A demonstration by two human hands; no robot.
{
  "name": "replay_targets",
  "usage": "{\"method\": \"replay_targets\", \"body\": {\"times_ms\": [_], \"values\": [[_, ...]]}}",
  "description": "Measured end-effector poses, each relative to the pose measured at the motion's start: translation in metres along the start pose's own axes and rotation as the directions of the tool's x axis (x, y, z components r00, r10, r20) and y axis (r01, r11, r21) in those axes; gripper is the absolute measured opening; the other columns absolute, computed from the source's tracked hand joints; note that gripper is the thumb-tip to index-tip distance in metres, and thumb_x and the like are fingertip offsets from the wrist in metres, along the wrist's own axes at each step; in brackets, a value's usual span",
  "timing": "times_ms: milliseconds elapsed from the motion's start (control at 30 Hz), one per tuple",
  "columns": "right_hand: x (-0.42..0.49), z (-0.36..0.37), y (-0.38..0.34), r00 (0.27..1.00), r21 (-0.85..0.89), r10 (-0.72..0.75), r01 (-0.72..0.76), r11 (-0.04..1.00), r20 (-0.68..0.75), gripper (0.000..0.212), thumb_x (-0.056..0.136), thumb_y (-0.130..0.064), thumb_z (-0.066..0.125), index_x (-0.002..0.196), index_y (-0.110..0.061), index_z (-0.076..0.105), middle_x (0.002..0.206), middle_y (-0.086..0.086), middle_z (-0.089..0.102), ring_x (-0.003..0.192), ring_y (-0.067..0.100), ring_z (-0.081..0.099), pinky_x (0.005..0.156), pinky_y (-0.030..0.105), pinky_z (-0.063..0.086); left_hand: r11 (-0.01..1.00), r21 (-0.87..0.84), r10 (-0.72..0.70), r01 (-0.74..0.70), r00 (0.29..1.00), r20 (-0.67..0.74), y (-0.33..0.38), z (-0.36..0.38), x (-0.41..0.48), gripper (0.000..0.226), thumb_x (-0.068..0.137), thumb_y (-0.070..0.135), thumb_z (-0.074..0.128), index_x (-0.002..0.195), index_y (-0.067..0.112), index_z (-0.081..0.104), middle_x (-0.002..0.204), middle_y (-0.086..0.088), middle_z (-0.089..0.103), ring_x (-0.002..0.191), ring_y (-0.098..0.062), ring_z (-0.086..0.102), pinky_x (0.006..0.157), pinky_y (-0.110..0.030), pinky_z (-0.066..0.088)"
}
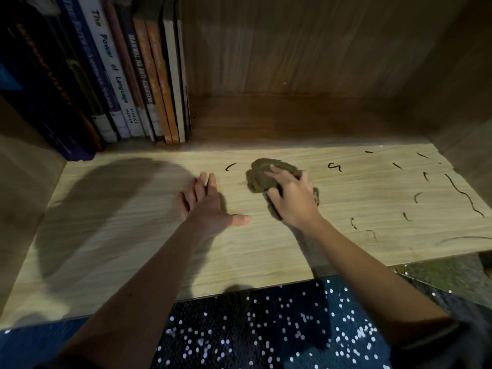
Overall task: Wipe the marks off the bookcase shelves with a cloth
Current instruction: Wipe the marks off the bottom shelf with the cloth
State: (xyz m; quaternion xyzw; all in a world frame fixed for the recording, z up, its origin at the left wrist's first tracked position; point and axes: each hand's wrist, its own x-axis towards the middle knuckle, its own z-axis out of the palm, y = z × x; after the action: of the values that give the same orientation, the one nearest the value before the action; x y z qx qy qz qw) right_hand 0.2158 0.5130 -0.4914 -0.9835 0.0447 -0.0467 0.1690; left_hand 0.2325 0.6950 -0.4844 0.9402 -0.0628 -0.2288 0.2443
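Over dark speckled fabric (266,328), the left hand (210,206) lay flat on the shelf (119,235), fingers (203,182) spread, holding nothing; the right hand (292,201) curled round the olive cloth (259,174) mid-shelf, among black marks (464,197).

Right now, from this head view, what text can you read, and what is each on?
"The Power of Language": white book spine.
Small print lower on that spine: too small to read.
Purple spine and dark spine: lettering blurred, unreadable.
Marks on the shelf: scribbles, not words.
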Motion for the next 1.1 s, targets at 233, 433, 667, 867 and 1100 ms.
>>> {"method": "replay_targets", "body": {"times_ms": [233,433,667,867,1100], "values": [[0.002,0.004,-0.013,1.000,-0.094,-0.016,0.017,0.995,0.008,0.045,0.092,-0.032,0.042,0.137,-0.027,0.042,0.145,-0.008,0.036,0.116,0.032,0.030,0.096,0.040,0.027,1.000,0.000,0.002,-0.002,1.000,-0.012,0.000,0.002,0.001,0.125,0.066,0.062,0.069,0.147,0.019,-0.015,0.154,0.000,-0.025,0.140,-0.021,-0.025,0.112,-0.044,-0.016],[0.044,-0.002,-0.018,0.993,-0.053,0.114,-0.112,0.992,0.026,0.041,0.094,-0.027,0.039,0.134,-0.022,0.045,0.140,-0.002,0.039,0.122,0.037,0.027,0.101,0.045,0.024,1.000,0.021,-0.009,0.009,1.000,-0.006,0.000,0.001,0.002,0.123,0.067,0.063,0.067,0.147,0.019,-0.015,0.153,0.000,-0.026,0.140,-0.022,-0.025,0.112,-0.044,-0.015],[0.063,0.005,-0.038,0.981,0.021,-0.101,0.099,0.995,0.167,0.043,0.095,-0.018,0.034,0.132,-0.038,0.046,0.142,-0.014,0.036,0.117,0.030,0.025,0.099,0.042,0.022,1.000,-0.008,-0.016,0.016,1.000,-0.024,0.001,0.000,0.002,0.120,0.069,0.055,0.071,0.148,0.017,-0.010,0.155,0.000,-0.021,0.141,-0.023,-0.022,0.112,-0.044,-0.014],[0.019,0.004,-0.043,0.930,0.114,-0.302,0.284,0.952,0.211,0.047,0.091,-0.008,0.037,0.125,-0.037,0.054,0.141,-0.015,0.040,0.110,0.025,0.028,0.087,0.032,0.021,0.809,-0.582,-0.041,-0.086,0.979,-0.201,-0.013,-0.011,-0.013,0.086,0.071,0.014,0.069,0.146,0.014,0.025,0.145,-0.014,0.036,0.133,-0.026,0.035,0.108,-0.042,0.033],[-0.060,-0.008,-0.027,0.881,0.194,-0.419,0.382,0.904,0.220,0.047,0.088,-0.006,0.042,0.124,-0.033,0.056,0.138,-0.017,0.044,0.107,0.016,0.028,0.092,0.035,0.027,0.808,-0.567,0.048,-0.157,0.978,-0.202,-0.015,-0.005,-0.059,0.060,0.086,-0.008,0.050,0.141,0.008,0.033,0.100,0.003,0.050,0.049,0.017,0.049,0.048,-0.001,0.038]]}}
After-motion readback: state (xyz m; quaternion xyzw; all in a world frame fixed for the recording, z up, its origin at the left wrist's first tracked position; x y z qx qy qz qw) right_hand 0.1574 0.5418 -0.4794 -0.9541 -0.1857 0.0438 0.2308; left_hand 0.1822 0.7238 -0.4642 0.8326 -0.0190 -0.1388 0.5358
